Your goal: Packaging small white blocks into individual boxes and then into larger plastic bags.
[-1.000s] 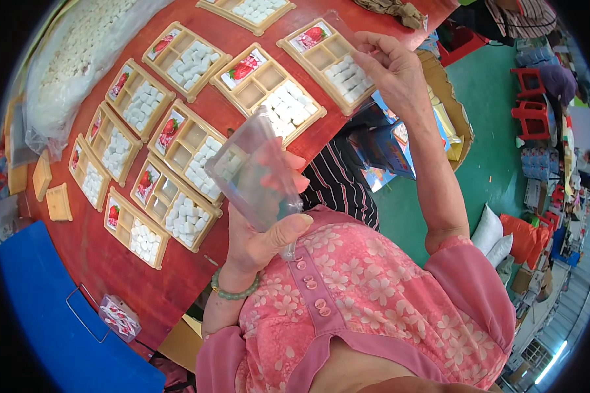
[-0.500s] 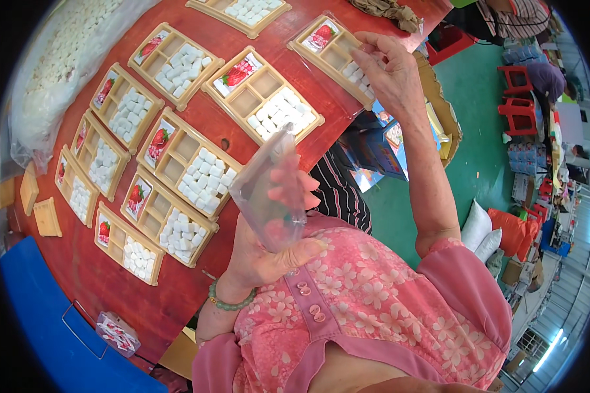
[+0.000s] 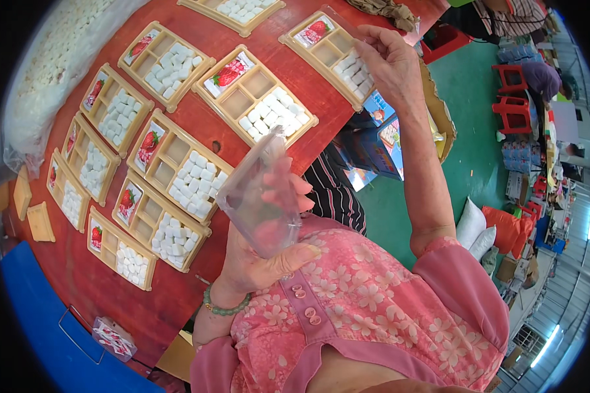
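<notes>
My left hand [image 3: 252, 262], with a green bead bracelet at the wrist, grips clear plastic lids [image 3: 259, 196], seemingly a nested stack, tilted up in front of my chest. My fingers show through the plastic. At the far right of the table, my right hand [image 3: 394, 69] has its thumb and fingers bent together at the right edge of a beige compartment tray [image 3: 331, 52]. A clear edge shows around that tray, apparently a lid that my fingertips pinch. It holds a strawberry-printed packet [image 3: 314, 31] and white marshmallow-like pieces [image 3: 354, 75]. Nearest to it lies a similar tray [image 3: 255, 95].
Several more filled trays [image 3: 180, 167] cover the red table [image 3: 242, 154]. A large bag of white pieces [image 3: 56, 72] lies at the left, near empty-looking beige trays [image 3: 41, 223]. A clear box of packets [image 3: 115, 339] sits by a blue surface [image 3: 33, 314]. Printed boxes [image 3: 377, 147] stand beyond the table edge.
The view has shifted slightly, so the trays appear a little further left. Both hands keep nearly the same pose, the left still gripping the lids and the right at the same tray.
</notes>
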`<state>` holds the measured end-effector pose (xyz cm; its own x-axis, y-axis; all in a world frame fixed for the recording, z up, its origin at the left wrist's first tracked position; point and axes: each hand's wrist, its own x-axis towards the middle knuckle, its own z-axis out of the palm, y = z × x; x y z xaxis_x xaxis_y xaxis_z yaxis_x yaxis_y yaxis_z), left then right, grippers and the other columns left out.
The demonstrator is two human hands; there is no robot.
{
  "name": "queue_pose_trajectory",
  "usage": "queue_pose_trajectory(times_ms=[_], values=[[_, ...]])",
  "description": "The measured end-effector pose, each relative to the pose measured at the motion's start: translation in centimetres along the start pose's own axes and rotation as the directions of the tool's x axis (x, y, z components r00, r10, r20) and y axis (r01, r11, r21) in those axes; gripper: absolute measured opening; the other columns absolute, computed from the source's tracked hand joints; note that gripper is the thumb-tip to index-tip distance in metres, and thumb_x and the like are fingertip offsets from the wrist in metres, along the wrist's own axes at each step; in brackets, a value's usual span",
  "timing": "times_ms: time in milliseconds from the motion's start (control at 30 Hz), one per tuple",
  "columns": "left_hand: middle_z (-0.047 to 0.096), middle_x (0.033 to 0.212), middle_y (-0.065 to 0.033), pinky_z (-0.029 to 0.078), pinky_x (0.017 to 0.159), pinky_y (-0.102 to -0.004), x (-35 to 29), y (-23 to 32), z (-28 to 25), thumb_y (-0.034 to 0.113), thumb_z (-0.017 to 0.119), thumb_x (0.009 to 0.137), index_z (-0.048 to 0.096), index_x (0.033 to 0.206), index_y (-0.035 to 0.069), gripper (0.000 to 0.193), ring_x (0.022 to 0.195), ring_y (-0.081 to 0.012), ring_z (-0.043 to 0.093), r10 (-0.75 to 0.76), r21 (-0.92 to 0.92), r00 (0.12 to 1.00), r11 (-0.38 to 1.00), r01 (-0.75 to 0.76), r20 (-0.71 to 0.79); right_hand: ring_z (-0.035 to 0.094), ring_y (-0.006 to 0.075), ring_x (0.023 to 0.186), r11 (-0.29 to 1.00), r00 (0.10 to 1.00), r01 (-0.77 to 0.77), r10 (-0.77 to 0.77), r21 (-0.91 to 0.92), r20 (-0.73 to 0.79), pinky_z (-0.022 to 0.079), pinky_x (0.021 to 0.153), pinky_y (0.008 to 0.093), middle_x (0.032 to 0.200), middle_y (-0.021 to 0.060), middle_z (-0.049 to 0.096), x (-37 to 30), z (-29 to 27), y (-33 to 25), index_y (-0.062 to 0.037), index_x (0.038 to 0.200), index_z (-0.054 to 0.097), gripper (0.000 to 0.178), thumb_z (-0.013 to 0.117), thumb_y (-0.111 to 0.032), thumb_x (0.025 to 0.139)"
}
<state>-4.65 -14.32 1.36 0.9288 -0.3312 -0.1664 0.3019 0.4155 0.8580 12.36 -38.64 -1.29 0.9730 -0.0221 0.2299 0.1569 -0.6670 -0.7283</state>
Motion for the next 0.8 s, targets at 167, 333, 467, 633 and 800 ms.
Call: queue_pose_trajectory(times_ms=[167,333,467,633,800], values=[[0.050,0.119,-0.0114,0.043,0.090,-0.0312,-0.1,0.0,0.1,0.033,0.079,0.067,0.029,0.139,-0.004,0.096,0.103,-0.0177,0.055,-0.027,-0.033,0.999,0.999,0.026,-0.026,0.058,0.0071,0.077,0.998,0.998,0.035,-0.038,-0.055,-0.047,0.048,0.070,0.0220,0.090,0.0011,0.062,-0.1,0.3,-0.2,0.0002,0.107,0.065,0.024,0.065,-0.011,0.085],[0.050,0.119,-0.0117,0.045,0.089,-0.0313,-0.2,0.0,0.1,0.035,0.080,0.066,0.030,0.138,-0.005,0.096,0.102,-0.0187,0.056,-0.016,-0.014,0.999,1.000,0.016,-0.038,0.059,0.0102,0.078,0.990,0.994,0.091,-0.098,-0.108,-0.059,0.048,0.071,0.0240,0.092,0.0026,0.060,-0.3,0.5,-0.4,-0.0037,0.105,0.067,0.020,0.063,-0.010,0.086],[0.051,0.118,-0.0123,0.047,0.088,-0.0319,-0.1,0.0,0.3,0.038,0.081,0.064,0.032,0.137,-0.005,0.098,0.102,-0.0200,0.058,0.006,0.009,0.998,1.000,-0.005,-0.056,0.060,0.0137,0.083,0.970,0.976,0.195,-0.207,-0.144,-0.069,0.047,0.074,0.0251,0.094,0.0048,0.061,-0.6,0.6,-0.1,-0.0050,0.103,0.067,0.018,0.061,-0.011,0.087],[0.051,0.119,-0.0128,0.047,0.089,-0.0317,-0.2,0.1,0.2,0.040,0.082,0.063,0.031,0.137,-0.006,0.101,0.102,-0.0197,0.058,-0.005,-0.005,0.997,1.000,0.005,-0.075,0.056,0.0272,0.104,0.886,0.941,0.310,-0.338,-0.345,-0.022,0.044,0.088,0.0342,0.115,0.0136,0.058,-1.4,0.2,-2.3,-0.0069,0.114,0.061,0.028,0.059,-0.019,0.089],[0.049,0.123,-0.0130,0.045,0.091,-0.0307,-0.4,-0.4,-0.1,0.046,0.084,0.060,0.027,0.139,-0.004,0.110,0.104,-0.0176,0.057,-0.002,-0.087,0.996,0.996,-0.005,-0.086,0.043,0.0395,0.121,0.802,0.911,0.412,-0.372,-0.433,0.178,0.035,0.102,0.0451,0.133,0.0210,0.046,-2.9,0.8,-3.5,-0.0093,0.128,0.051,0.043,0.058,-0.027,0.089]])
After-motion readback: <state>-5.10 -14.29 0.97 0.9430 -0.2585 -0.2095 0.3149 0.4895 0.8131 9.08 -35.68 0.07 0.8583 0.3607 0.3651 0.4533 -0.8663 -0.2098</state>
